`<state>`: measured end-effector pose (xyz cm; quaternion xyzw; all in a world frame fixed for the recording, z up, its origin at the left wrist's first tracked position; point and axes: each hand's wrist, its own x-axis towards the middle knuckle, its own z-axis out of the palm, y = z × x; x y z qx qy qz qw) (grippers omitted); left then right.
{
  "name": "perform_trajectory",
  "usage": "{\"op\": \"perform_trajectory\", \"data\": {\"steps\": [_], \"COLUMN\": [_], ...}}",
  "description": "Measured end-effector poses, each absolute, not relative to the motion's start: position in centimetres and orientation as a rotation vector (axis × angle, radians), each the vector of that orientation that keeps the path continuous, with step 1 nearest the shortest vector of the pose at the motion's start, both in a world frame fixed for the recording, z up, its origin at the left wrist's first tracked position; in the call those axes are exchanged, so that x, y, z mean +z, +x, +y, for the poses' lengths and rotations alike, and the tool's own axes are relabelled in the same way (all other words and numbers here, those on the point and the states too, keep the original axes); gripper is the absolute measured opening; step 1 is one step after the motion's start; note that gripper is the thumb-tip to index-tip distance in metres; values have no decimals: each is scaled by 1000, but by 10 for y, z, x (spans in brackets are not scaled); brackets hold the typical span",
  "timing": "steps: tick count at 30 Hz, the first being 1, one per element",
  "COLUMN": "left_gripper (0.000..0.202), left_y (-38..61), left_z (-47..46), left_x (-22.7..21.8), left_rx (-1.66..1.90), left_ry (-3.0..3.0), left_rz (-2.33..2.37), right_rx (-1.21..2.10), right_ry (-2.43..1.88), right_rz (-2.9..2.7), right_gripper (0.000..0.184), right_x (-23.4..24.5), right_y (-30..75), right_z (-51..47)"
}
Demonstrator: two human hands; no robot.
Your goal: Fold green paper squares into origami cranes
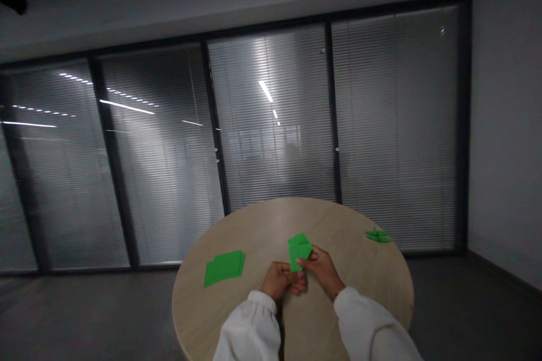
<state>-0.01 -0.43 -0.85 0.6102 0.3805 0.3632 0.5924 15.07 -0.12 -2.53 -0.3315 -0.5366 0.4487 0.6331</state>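
A partly folded sheet of green paper (300, 247) is held above the middle of the round table, its upper part showing angled flaps. My right hand (322, 268) pinches its right edge, with the thumb lying on the front. Fingers of my left hand (282, 282) are curled at the paper's lower left corner and close on it. To the left lies a small stack of flat green paper sheets (224, 267), slightly fanned out. Several folded green paper pieces (378, 236) lie together near the table's right edge.
The round wooden table (279, 217) has a pale top. Beyond it stand glass partitions with blinds (275, 169) in dark frames. A plain wall (503, 124) rises on the right, and grey floor (97, 316) surrounds the table.
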Motion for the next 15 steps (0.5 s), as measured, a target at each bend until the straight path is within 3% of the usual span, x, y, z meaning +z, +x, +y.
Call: {"op": "perform_trajectory", "data": {"steps": [15], "left_gripper": [49], "left_y": [0], "left_z": [-2], "left_x": [-9], "left_rx": [950], "left_ry": [1370], "left_rz": [943], "right_rx": [1075], "right_ry": [-792], "right_rz": [-1287], "right_gripper": [34], "right_x": [-28], "right_y": [153], "right_z": [-2]}}
